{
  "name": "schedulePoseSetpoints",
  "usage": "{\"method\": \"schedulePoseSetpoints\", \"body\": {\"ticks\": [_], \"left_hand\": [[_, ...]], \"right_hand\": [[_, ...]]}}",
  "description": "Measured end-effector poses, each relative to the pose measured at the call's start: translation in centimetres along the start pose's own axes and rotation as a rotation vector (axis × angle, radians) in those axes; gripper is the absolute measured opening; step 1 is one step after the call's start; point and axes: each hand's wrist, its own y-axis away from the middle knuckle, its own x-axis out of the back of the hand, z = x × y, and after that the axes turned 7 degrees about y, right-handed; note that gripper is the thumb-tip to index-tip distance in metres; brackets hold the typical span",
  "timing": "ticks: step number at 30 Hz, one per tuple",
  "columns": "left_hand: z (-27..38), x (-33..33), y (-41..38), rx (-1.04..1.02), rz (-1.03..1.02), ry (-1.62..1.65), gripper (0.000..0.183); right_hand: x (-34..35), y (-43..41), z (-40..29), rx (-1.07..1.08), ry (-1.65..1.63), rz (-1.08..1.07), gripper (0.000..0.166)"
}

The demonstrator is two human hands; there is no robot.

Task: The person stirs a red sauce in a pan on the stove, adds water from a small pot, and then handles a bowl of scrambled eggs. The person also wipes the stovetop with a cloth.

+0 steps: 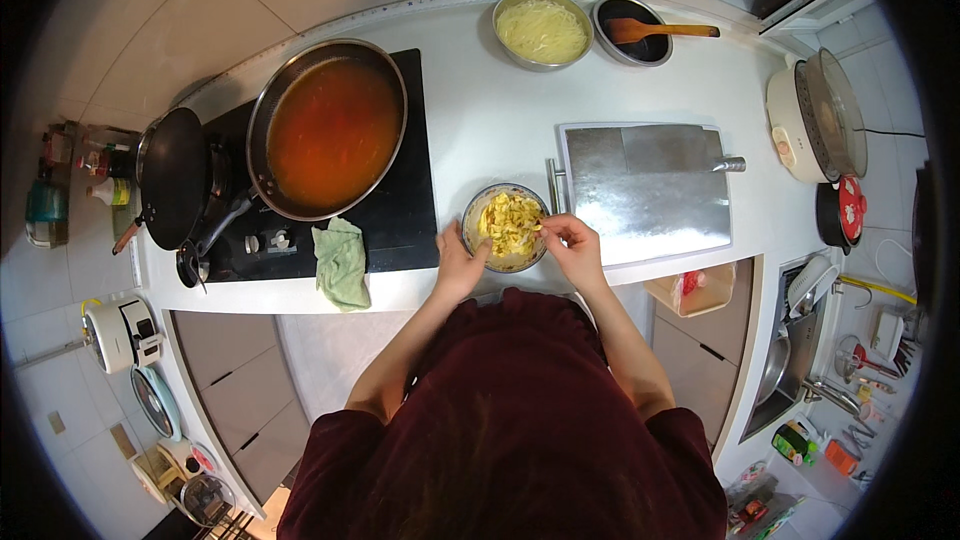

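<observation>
A patterned bowl (471,219) of yellow scrambled egg pieces (510,221) stands on the white counter close in front of me. My left hand (459,259) grips the bowl's left rim, with the thumb over the near edge. At the bowl's right side, my right hand (571,244) pinches a small yellow piece, apparently egg, between thumb and fingertips. Right of it lies a metal cutting board (645,202) with a cleaver (667,150) across its far part. A large pan (330,127) of orange-red broth sits on the black cooktop to the left.
Behind are a metal bowl of pale shreds (541,28) and a dark-filled bowl (637,51) with a wooden spatula (660,31) across it. A green cloth (341,266) hangs over the counter's front edge. A dark wok (176,180) stands far left, an electric steamer (806,120) far right.
</observation>
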Motion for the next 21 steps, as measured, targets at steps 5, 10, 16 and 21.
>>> {"method": "schedulePoseSetpoints", "body": {"ticks": [5,10,16,21], "left_hand": [[3.6,0.7,-0.5,-0.616,0.129,-0.525,0.022],[3.8,-1.2,-2.0,-0.602,0.049,-0.750,0.008],[3.8,-2.1,-3.1,-0.610,-0.042,-0.872,0.005],[4.2,-2.0,-3.6,-0.651,-0.080,-0.931,0.008]], "right_hand": [[-0.3,0.3,0.2,0.000,0.025,0.047,0.010],[-0.8,0.2,0.7,0.018,-0.006,0.087,0.010],[-0.8,0.7,0.7,0.003,-0.001,0.113,0.013],[-0.7,0.7,0.8,-0.023,-0.007,0.111,0.014]]}}
